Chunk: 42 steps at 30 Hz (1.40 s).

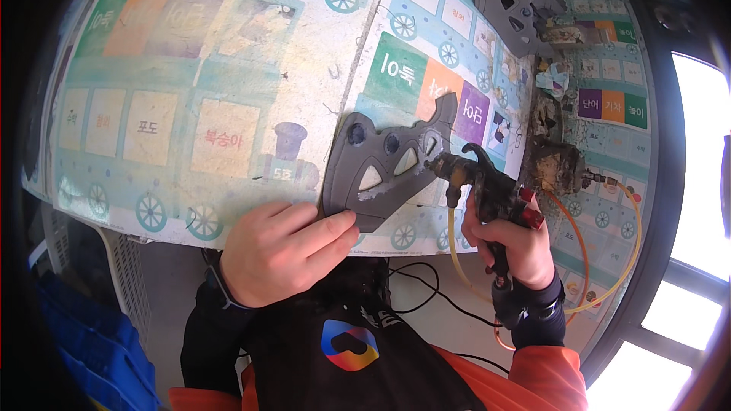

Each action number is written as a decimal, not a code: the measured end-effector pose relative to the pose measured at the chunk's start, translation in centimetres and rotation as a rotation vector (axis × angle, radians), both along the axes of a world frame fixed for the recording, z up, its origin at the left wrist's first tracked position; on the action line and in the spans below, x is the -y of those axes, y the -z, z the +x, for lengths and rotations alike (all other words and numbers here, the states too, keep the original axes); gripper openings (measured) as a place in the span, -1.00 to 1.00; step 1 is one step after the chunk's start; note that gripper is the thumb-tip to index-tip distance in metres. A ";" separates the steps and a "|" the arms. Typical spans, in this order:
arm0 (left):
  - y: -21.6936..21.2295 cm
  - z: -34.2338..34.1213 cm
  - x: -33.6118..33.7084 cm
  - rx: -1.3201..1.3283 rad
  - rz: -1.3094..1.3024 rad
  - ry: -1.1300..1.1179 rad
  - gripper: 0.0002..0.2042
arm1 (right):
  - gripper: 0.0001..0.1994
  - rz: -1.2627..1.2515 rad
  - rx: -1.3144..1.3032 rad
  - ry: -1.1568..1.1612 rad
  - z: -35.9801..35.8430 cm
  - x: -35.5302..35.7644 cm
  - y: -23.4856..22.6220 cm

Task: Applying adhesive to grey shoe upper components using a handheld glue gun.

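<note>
A dark grey, flat foam-like piece point(352, 171) with triangular cut-outs and two round spots lies on the patterned work surface point(251, 106). Whitish residue shows around its cut-outs. My left hand point(278, 255) holds its lower left edge, fingertips on top; the thumb is hidden. In my right hand point(525, 247) is a black spray gun point(491, 186) with red knobs, my fingers wrapped round its handle. Its nozzle points left, close to the piece's right part. A yellowish hose point(454, 236) hangs from below the nozzle.
More grey cut-out pieces point(506, 11) are stacked at the far right. A residue-caked container point(560, 167) stands right of the gun, with yellow and orange hoses point(582, 236) beside it. A blue crate point(91, 335) sits at lower left. Black cables point(426, 278) hang below the surface.
</note>
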<state>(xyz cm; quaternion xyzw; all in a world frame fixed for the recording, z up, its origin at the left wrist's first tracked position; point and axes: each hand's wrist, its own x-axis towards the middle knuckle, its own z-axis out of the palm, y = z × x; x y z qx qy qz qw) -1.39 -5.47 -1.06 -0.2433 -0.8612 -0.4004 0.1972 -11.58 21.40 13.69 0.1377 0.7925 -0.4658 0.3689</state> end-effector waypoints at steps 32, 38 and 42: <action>0.4 0.1 0.3 -0.021 -0.041 0.021 -0.81 | -0.66 -0.088 0.127 -0.039 1.5 2.2 -0.1; 0.3 0.1 0.5 -0.031 -0.052 0.027 -0.82 | -0.67 -0.114 0.110 -0.063 1.1 2.5 0.0; 0.2 0.1 0.5 -0.034 -0.040 0.024 -0.82 | -0.69 -0.095 0.102 -0.045 0.8 3.1 -0.2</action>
